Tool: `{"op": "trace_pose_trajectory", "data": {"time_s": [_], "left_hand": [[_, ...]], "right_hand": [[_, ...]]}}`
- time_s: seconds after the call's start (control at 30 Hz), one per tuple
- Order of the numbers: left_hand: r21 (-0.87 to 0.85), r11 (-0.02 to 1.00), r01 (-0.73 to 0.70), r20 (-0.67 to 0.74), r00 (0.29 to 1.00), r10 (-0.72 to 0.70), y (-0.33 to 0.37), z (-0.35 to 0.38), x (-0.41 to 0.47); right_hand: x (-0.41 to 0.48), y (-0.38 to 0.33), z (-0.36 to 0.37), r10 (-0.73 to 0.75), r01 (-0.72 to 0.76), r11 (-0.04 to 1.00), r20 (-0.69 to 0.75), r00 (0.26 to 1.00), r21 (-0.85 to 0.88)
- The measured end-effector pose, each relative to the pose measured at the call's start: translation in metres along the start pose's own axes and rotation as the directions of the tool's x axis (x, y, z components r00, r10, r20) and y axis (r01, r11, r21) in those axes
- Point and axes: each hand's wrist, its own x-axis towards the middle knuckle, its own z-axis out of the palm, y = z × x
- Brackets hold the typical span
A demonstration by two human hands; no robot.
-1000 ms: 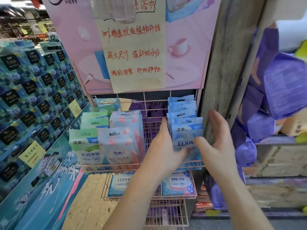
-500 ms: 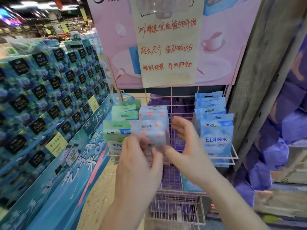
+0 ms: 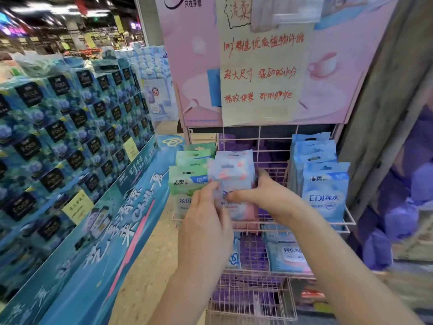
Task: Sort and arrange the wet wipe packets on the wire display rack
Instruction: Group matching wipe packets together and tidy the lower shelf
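Head view is all we get, so one angle. Both hands are on the front pink wet wipe packet point(image 3: 234, 181), which stands in the middle of the top tier of the pink wire display rack point(image 3: 271, 146). The right hand point(image 3: 269, 198) is clamped on its right side, thumb across the front and fingers tucked behind. The left hand point(image 3: 206, 219) is curled onto its left edge, pinching it as far as I can tell, though it's a bit blurry there.

More pink packets point(image 3: 236, 156) stand right behind it. The green wet wipe packets point(image 3: 187, 181) sit right up against it on the left, and the left hand covers the lower part of the front green one. The blue EDI packets point(image 3: 324, 191) stand at the right end of the same tier, apart from the pink ones.

The lower tier has flat packs point(image 3: 288, 256) marked 999, partly hidden by both forearms. Above the rack a handwritten sign point(image 3: 262, 66) hangs over a pink poster point(image 3: 187, 55). Left of the rack is a big wall of blue tissue boxes point(image 3: 70, 127) with yellow price tags point(image 3: 77, 206). On the right there's a grey post point(image 3: 386, 90), with purple packs point(image 3: 398, 219) past it.
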Motion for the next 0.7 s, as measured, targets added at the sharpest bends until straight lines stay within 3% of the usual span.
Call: {"op": "trace_pose_trajectory", "data": {"time_s": [0.17, 0.33, 0.47, 0.57, 0.7], "left_hand": [[-0.016, 1.0, -0.017, 0.055, 0.998, 0.018, -0.011, -0.006, 0.007], [-0.106, 0.994, -0.026, 0.066, 0.997, 0.033, -0.021, -0.008, 0.013], [-0.225, 0.973, 0.054, 0.077, 0.996, -0.037, -0.028, -0.01, 0.018], [-0.278, 0.958, 0.075, 0.064, 0.996, -0.059, -0.032, -0.008, 0.02], [-0.251, 0.967, 0.045, 0.021, 0.999, -0.041, -0.034, -0.004, 0.022]], "right_hand": [[0.003, -0.001, 0.001, 0.067, -0.065, 0.998, 0.126, 0.99, -0.017], [0.003, 0.001, 0.002, 0.057, -0.057, 0.998, 0.02, 0.998, 0.007], [0.0, -0.003, 0.005, 0.021, -0.02, 1.0, 0.096, 0.995, -0.015], [0.002, 0.001, 0.007, -0.002, 0.002, 1.0, 0.023, 1.0, 0.013], [0.003, 0.005, 0.006, -0.018, 0.015, 0.96, -0.008, 1.0, -0.281]]}}
